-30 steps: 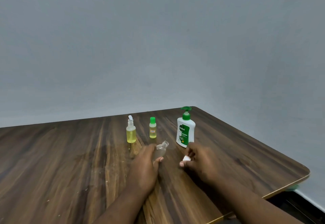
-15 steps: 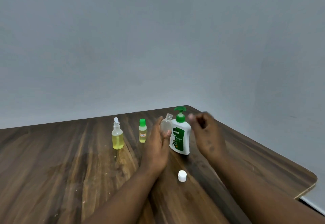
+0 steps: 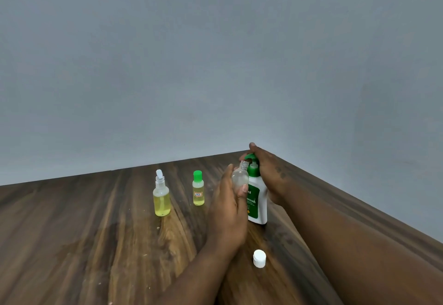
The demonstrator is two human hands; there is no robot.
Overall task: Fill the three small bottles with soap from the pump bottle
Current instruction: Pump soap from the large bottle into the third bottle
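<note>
My left hand [image 3: 227,209] grips a clear, uncapped small bottle [image 3: 240,177], its mouth held right under the green nozzle of the white pump bottle [image 3: 257,205]. My right hand [image 3: 268,173] lies over the green pump head, fingers wrapped across its top. The clear bottle looks empty. Its white cap [image 3: 259,258] lies on the table in front of the pump bottle. Further left stand a small bottle with a white flip top [image 3: 161,197] and a smaller one with a green cap [image 3: 198,188], both holding yellow liquid.
Everything stands on a dark wooden table [image 3: 84,244] set in a corner of grey walls. The table's right edge runs diagonally just right of my right forearm. A paper's edge shows at the top of the wall.
My right hand came down from beside the pump onto its head. My left hand brought the clear bottle's mouth up under the nozzle. The white cap, earlier in my right fingers, stays on the table.
</note>
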